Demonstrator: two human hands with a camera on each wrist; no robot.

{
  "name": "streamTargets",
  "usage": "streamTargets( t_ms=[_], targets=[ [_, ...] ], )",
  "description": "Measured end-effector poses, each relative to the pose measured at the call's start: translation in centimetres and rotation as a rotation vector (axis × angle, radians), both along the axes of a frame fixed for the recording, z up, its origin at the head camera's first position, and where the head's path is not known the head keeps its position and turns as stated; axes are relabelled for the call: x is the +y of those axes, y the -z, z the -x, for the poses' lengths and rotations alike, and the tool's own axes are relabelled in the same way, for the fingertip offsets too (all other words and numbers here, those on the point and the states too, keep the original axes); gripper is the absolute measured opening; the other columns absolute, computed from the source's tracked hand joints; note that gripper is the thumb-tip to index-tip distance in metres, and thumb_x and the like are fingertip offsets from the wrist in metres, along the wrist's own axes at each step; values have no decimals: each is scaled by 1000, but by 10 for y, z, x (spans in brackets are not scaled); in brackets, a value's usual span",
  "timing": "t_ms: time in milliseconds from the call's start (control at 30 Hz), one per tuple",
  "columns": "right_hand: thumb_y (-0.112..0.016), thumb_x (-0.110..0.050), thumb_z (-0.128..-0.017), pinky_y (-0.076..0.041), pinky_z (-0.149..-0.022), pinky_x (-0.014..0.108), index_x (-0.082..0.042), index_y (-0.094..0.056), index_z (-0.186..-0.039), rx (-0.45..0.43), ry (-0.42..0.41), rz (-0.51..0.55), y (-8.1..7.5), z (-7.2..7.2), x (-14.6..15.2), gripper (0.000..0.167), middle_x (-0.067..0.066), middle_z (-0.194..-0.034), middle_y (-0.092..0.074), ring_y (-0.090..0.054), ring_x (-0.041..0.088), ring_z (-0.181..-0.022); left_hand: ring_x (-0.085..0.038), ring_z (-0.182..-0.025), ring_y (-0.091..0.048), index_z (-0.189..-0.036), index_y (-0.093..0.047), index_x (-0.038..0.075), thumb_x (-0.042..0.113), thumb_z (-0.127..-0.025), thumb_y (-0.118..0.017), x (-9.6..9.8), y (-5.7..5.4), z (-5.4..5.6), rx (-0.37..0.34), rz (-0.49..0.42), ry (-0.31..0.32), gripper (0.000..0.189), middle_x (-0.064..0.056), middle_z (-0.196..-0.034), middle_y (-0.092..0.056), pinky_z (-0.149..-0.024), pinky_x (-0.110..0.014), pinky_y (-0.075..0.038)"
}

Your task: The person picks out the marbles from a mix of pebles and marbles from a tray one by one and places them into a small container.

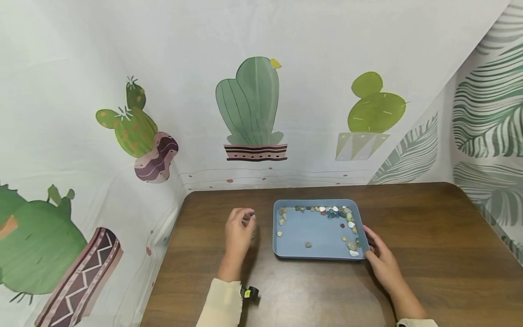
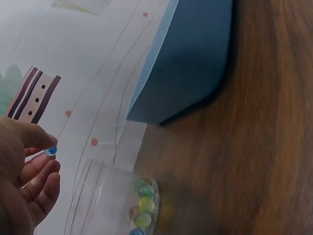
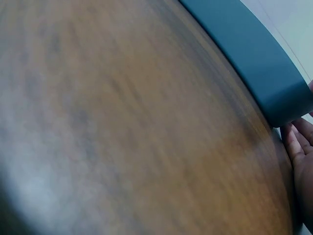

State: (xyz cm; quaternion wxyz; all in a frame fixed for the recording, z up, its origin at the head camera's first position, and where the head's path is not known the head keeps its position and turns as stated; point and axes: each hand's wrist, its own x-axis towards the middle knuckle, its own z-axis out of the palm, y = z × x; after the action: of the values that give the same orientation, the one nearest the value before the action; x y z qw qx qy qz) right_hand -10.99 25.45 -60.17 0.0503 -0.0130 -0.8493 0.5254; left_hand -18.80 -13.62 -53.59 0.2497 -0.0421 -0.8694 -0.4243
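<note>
Between thumb and forefinger my left hand (image 1: 239, 234) pinches a small blue glass marble (image 2: 51, 151), held in the air left of the tray. Below it, in the left wrist view, stands a clear jar (image 2: 100, 200) with several green, yellow and blue marbles at its bottom; the hand mostly hides it in the head view. A blue rectangular tray (image 1: 314, 228) lies on the table with pebbles and glass pieces along its edges. At its front right corner my right hand (image 1: 383, 265) grips the tray, thumb by the rim and fingers along the outer wall.
Inside the tray, blue glass pieces (image 1: 336, 215) cluster at the back right, and a lone tan pebble (image 1: 308, 245) lies near the front. The brown wooden table (image 1: 429, 236) ends at a white cloth (image 1: 310, 113) printed with cacti. A black strap device (image 1: 250, 293) is at the left wrist.
</note>
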Motion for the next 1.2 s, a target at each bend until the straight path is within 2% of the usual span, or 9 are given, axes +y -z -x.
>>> streamTargets(
  t_ms=[133,367,667,933,1000,1200],
  targets=[
    [-47,4,-96,-34,-89,-2,-21,-33,-159,-8,2,1,0,0,0,69,21,-157,-40,-38,-18,-116,-19,-82,-67,-99,-74,4,0,-85,-75,-7,1,-2,6,11,-18,15,-8,-98,-67,-68,-27,-58],
    [-45,1,-98,-32,-89,-3,-22,-31,-159,-17,1,-8,-1,-1,1,67,20,-158,-38,-36,-19,-116,-18,-82,-66,-101,-74,5,1,-86,-74,-16,7,-3,-48,5,-58,15,-7,-99,-67,-70,-26,-58],
    [-47,0,-99,-32,-90,-3,-22,-30,-160,-33,-15,15,-2,-1,0,67,21,-159,-36,-35,-18,-117,-21,-81,-67,-101,-75,5,1,-86,-74,-24,5,-6,-72,-1,-91,15,-7,-100,-67,-70,-29,-59],
    [-47,0,-98,-32,-91,-4,-20,-30,-160,-45,-13,25,-4,0,-1,67,20,-160,-35,-36,-16,-119,-28,-104,-59,-105,-75,7,5,-84,-79,-24,6,-7,-92,6,-126,22,-8,-116,-66,-79,-38,-53],
    [-48,1,-98,-32,-91,-4,-20,-31,-160,-41,-12,23,-4,1,0,67,20,-160,-35,-36,-16,-120,-28,-108,-59,-106,-75,7,6,-83,-79,-24,7,-7,-88,5,-127,23,-8,-117,-66,-79,-37,-53],
    [-48,4,-97,-32,-90,-3,-18,-33,-159,-11,-12,27,-3,1,0,67,19,-159,-37,-36,-18,-119,-26,-102,-58,-104,-75,8,6,-83,-80,-23,8,-7,-79,-4,-127,22,-8,-116,-66,-72,-28,-47]
  ],
)
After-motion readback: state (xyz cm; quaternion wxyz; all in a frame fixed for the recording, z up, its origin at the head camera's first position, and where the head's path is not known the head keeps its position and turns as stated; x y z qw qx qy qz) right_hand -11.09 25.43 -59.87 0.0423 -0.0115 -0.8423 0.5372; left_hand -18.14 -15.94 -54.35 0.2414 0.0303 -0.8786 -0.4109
